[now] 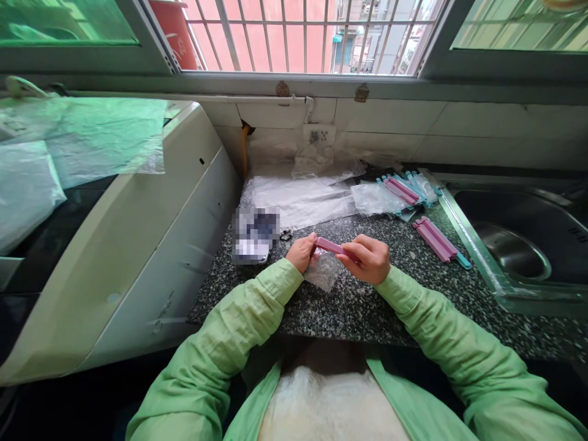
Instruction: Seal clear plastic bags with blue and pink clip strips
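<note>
Both hands meet over the middle of the granite worktop [349, 306], near its front edge. Left hand [302, 253] is curled closed, pinching one end of a pink clip [331, 246]; right hand [366, 258] is closed round the other end, thumb on top. A small clear bag [324, 269] hangs under the clip between the hands, bottom touching the worktop. Wrists are low, forearms angled inward, green sleeves down to the wrists. Risk: the thin film looks slippery, so the bag could slide out of the clip or bunch unevenly if the grip shifts. Spare pink clips [435, 239] lie toward the right edge by the sink [514, 245], with more bagged clips [404, 190] at the back.
</note>
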{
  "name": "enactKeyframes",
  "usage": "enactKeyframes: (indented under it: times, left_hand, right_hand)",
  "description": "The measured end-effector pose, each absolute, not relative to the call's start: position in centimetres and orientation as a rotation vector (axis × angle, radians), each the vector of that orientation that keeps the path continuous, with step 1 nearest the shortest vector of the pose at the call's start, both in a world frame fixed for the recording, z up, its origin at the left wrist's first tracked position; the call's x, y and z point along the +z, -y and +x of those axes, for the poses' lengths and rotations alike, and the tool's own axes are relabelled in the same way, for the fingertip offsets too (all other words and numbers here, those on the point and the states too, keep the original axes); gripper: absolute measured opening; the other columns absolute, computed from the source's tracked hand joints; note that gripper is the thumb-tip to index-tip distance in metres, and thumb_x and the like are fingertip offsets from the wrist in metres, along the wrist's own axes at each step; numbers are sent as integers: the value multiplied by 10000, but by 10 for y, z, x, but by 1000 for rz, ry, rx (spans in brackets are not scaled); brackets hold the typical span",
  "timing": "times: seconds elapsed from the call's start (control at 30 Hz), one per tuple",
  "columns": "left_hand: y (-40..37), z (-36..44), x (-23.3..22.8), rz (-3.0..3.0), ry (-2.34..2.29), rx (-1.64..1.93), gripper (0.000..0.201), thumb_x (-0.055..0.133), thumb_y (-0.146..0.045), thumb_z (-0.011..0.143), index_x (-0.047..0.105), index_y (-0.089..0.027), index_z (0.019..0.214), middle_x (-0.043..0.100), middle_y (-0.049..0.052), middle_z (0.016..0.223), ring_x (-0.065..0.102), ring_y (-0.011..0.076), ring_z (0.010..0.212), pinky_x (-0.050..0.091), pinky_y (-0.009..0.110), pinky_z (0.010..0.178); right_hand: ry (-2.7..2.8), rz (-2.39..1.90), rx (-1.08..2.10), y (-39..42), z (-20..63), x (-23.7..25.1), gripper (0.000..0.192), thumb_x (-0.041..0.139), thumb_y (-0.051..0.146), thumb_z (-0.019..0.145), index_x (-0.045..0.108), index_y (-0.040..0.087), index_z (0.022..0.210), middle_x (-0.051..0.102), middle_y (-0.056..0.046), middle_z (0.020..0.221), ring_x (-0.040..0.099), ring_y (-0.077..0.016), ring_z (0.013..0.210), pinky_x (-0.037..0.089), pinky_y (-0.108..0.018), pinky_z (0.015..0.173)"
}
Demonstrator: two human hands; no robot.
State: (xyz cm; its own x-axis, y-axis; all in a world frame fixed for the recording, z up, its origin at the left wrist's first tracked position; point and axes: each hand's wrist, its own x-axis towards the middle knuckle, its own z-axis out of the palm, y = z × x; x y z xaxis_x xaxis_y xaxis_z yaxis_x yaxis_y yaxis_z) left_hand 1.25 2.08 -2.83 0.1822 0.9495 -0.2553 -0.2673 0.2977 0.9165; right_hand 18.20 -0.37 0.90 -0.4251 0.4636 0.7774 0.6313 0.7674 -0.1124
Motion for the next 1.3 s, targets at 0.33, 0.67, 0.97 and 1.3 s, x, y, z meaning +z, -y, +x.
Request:
enactKeyframes:
  times: [0.33, 0.67, 0.97, 1.3]
  left_hand:
    - [-21, 13, -21, 778, -1056, 1037, 408, 550, -475, 736, 490, -133, 521, 303, -82, 333, 274, 30, 263, 196, 172, 286]
    - [-21, 12, -20, 763, -1076, 1074, 412, 549, -485, 731, 480, -139, 518, 312, -78, 327, 279, 36, 262, 199, 186, 294]
    - [-23, 9, -24, 747, -1080, 1102, 381, 536, -475, 741, 501, -141, 561, 341, -73, 325, 284, 40, 255, 180, 194, 292]
    - [-25, 8, -20, 672, -1054, 1096, 369, 533, -479, 743, 483, -142, 601, 355, -76, 314, 272, 33, 247, 145, 182, 304]
  right_hand:
    - [2047, -816, -221, 6, 184, 13, 123, 579, 287, 759, 616, 169, 753, 582, -14, 610, 485, -84, 510, 394, -210, 489]
    - [2030, -821, -194, 8, 185, 18, 107, 568, 272, 761, 612, 175, 766, 593, -15, 626, 502, -86, 517, 420, -212, 496]
    - [1981, -792, -209, 8, 188, 19, 68, 590, 223, 736, 601, 178, 787, 602, -15, 643, 511, -88, 530, 425, -211, 493]
    - [1941, -811, -216, 8, 193, 19, 104, 603, 196, 718, 601, 186, 822, 594, -5, 637, 514, -89, 534, 419, -212, 487]
